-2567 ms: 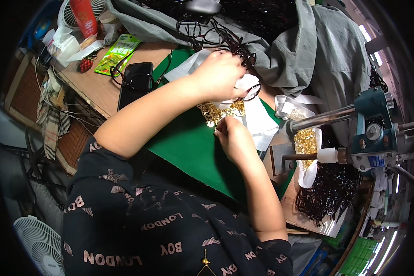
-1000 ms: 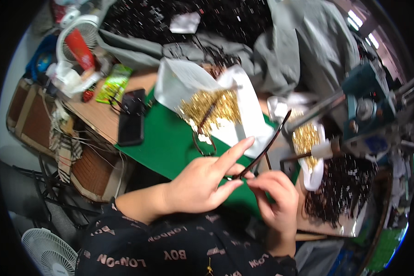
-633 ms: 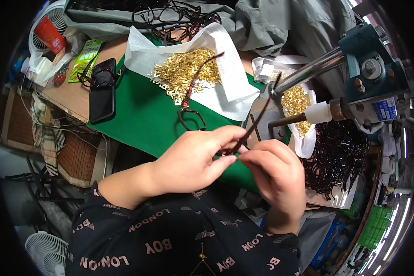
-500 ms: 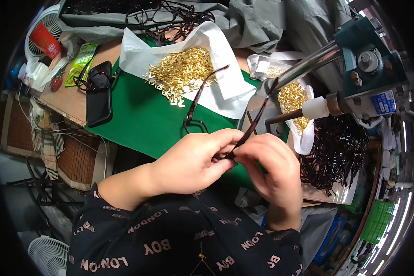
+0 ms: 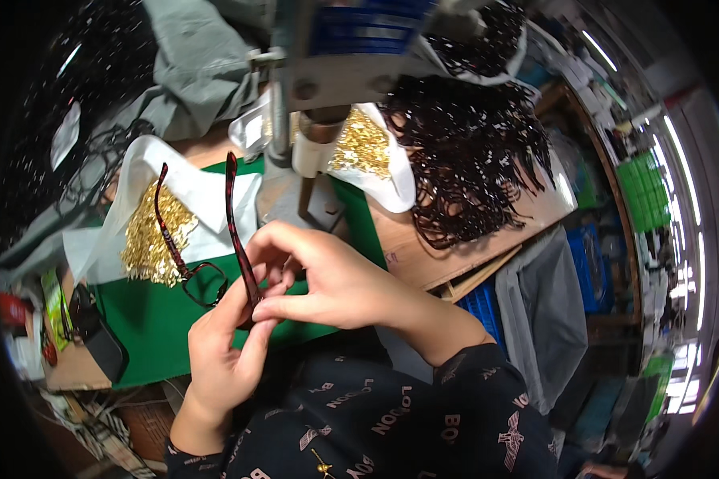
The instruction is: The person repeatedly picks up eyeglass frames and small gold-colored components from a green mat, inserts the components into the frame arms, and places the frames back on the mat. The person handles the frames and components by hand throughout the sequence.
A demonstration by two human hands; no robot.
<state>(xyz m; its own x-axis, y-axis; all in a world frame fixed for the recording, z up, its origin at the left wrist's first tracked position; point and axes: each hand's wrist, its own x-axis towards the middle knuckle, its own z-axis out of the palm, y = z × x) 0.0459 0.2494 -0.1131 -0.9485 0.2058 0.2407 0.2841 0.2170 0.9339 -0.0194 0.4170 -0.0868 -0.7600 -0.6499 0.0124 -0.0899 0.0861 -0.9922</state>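
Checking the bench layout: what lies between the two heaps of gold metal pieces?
Head view: the grey machine post with its white-wrapped nozzle.

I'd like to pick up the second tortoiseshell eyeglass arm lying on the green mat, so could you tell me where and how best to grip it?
Grip the eyeglass arm at mid-length, where the straight stem lies across the heap of gold parts. Come from above, fingers pinching across its narrow width. The looped end near the green mat sits close to the left hand, so it is probably more awkward.
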